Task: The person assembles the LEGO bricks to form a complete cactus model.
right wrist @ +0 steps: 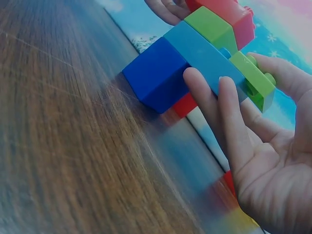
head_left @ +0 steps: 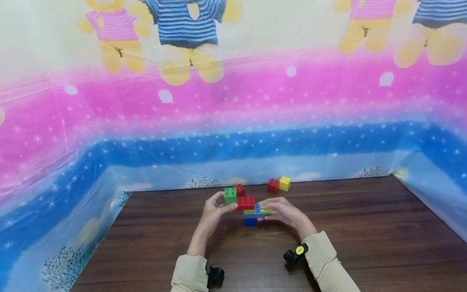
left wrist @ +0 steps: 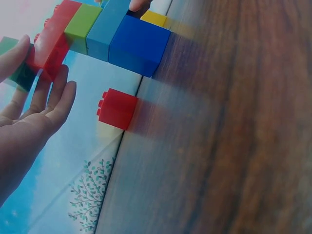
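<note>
Block assembly (head_left: 247, 205), lower centre of head view, left hand (head_left: 213, 213) pinching its green brick (head_left: 230, 195), right hand (head_left: 283, 211) gripping its lime brick (right wrist: 256, 80), probably light, stiff, slick, best held by sides

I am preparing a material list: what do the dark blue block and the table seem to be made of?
Dark blue block: probably hard plastic, smooth, with crisp edges and even colour. Table: wood or wood-look laminate, slightly shiny; grain and soft reflections show.
</note>
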Demonstrator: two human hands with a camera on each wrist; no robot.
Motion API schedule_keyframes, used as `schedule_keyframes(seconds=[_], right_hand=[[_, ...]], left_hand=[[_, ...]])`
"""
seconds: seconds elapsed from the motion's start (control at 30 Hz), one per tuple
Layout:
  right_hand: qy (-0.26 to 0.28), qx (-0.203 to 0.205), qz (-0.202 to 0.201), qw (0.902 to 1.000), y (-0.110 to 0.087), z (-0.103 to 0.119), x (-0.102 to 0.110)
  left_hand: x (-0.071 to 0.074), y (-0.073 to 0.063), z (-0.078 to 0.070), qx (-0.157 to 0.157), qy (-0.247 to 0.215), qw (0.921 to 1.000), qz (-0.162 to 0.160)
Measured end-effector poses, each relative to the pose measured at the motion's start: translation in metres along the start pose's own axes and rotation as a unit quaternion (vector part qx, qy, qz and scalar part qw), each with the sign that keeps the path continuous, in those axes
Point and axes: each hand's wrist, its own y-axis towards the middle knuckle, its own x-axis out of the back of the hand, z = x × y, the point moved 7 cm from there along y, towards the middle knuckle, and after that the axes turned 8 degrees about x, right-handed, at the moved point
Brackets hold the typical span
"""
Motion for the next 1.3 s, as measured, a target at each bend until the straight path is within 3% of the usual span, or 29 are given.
schedule_keyframes(seconds=[0.83, 1.3], right_hand=[[-0.007, 0.026, 0.024, 0.9993, 0.0004, 0.0001, -0.0007], [-0.035, 0.019, 0.014, 0.9991, 0.0007, -0.0009, -0.0003]], left_hand=[[-0.0011, 0.0007, -0.0012, -0.005, -0.005, 1.0, -0.001], [0.0005, 0.0006, -0.0006, -0.011, -0.001, 0.9999, 0.0]])
